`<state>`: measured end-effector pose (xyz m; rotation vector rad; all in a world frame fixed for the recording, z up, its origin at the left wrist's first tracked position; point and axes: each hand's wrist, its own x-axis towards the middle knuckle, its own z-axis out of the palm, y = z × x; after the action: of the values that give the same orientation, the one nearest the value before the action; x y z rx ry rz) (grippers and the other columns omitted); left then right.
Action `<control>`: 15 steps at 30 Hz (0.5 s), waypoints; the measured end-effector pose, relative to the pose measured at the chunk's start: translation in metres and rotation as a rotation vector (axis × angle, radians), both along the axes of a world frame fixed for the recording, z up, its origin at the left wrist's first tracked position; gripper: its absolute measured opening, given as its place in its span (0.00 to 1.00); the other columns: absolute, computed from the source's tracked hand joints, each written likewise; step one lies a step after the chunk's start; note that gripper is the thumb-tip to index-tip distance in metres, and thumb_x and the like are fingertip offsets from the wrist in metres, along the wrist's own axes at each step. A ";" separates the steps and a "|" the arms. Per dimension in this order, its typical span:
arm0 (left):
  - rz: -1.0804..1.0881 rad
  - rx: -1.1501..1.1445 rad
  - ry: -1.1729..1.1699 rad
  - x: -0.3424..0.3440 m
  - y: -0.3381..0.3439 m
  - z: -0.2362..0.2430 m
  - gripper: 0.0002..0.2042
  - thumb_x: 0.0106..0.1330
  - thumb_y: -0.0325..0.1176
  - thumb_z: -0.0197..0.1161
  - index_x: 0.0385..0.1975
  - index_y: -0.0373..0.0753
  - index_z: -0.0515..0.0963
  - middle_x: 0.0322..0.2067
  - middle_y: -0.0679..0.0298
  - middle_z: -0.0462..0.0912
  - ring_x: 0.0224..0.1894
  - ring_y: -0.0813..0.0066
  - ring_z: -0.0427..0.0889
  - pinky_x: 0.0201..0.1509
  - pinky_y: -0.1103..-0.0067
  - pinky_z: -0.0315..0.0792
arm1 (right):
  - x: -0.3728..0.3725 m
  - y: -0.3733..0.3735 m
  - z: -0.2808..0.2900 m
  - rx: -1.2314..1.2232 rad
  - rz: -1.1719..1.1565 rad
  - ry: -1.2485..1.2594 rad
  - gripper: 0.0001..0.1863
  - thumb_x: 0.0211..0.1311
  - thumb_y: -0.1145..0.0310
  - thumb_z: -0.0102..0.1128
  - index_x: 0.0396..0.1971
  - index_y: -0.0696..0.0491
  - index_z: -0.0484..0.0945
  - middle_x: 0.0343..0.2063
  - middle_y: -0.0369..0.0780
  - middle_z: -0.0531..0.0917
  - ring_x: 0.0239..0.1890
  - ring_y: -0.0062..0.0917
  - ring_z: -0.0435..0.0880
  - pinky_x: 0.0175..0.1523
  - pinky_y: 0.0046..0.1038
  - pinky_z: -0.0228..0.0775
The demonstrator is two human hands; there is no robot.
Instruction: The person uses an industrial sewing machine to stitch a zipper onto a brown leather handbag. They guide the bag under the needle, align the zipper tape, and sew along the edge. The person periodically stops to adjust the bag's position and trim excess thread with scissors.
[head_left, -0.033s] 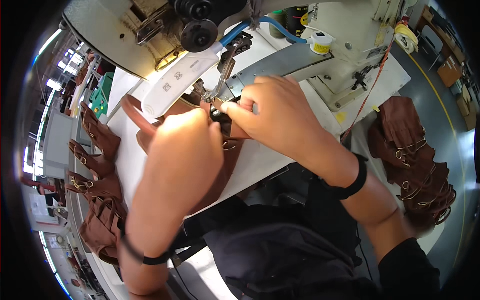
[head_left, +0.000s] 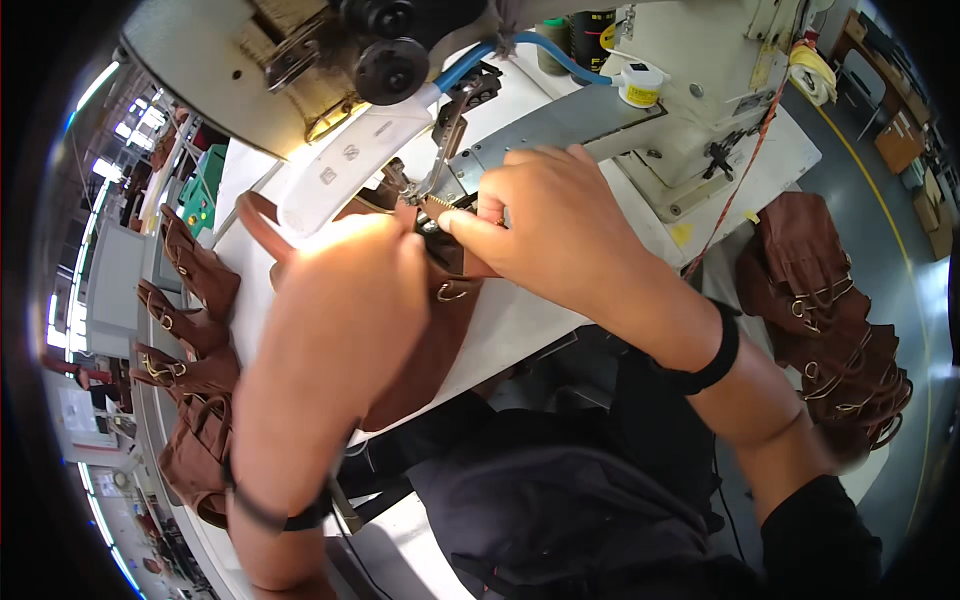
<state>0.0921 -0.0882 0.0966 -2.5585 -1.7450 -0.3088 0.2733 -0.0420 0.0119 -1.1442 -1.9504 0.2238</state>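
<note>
A brown leather bag (head_left: 418, 365) with a curved handle (head_left: 262, 228) and a brass ring (head_left: 452, 290) lies at the sewing machine's needle area (head_left: 402, 188). My left hand (head_left: 350, 280), slightly blurred, is closed on the bag's upper edge, its fingertips hidden beneath. With thumb and bent fingers, my right hand (head_left: 545, 220) grips the bag's opening just right of the presser foot. A short stretch of gold zipper teeth (head_left: 437, 206) shows between the hands, close to my right thumb.
The machine head (head_left: 230, 70) and a white guard (head_left: 345, 165) overhang the work. Several brown bags (head_left: 205, 440) line the left edge; more bags (head_left: 830, 320) are piled on the right. A small white bottle (head_left: 640, 84) stands on the machine bed, near a hanging red cord (head_left: 740, 180).
My left hand has shifted a little left and down, showing more of the brass ring and the bag's side. My right hand has barely moved.
</note>
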 end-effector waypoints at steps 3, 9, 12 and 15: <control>-0.217 0.095 0.319 -0.035 0.015 0.024 0.07 0.67 0.31 0.63 0.36 0.35 0.82 0.32 0.49 0.84 0.36 0.48 0.85 0.41 0.62 0.79 | 0.005 0.009 0.008 0.077 0.027 -0.156 0.21 0.57 0.58 0.70 0.12 0.54 0.73 0.17 0.42 0.78 0.31 0.42 0.79 0.42 0.41 0.66; -0.185 0.228 0.605 -0.065 0.032 0.007 0.21 0.62 0.40 0.72 0.50 0.32 0.82 0.50 0.49 0.85 0.51 0.50 0.84 0.54 0.62 0.80 | 0.007 0.027 0.022 -0.044 0.149 0.057 0.15 0.54 0.66 0.68 0.15 0.58 0.76 0.18 0.42 0.78 0.24 0.36 0.78 0.33 0.37 0.68; -0.181 0.406 0.621 -0.050 0.025 0.008 0.28 0.59 0.41 0.74 0.54 0.26 0.79 0.57 0.44 0.80 0.59 0.43 0.77 0.71 0.59 0.66 | 0.006 0.028 0.022 -0.245 0.177 0.114 0.14 0.51 0.64 0.66 0.12 0.54 0.77 0.15 0.41 0.78 0.25 0.38 0.79 0.42 0.38 0.66; -0.215 0.306 0.522 -0.055 0.036 0.015 0.31 0.58 0.39 0.74 0.61 0.32 0.77 0.62 0.49 0.78 0.64 0.50 0.75 0.70 0.58 0.68 | 0.010 0.032 0.021 -0.240 0.138 0.058 0.16 0.55 0.65 0.69 0.15 0.58 0.78 0.17 0.40 0.79 0.23 0.29 0.77 0.35 0.34 0.65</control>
<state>0.0374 -0.0523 0.1118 -2.3234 -1.1487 0.0829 0.2829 -0.0103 0.0329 -1.1411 -1.9909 0.5720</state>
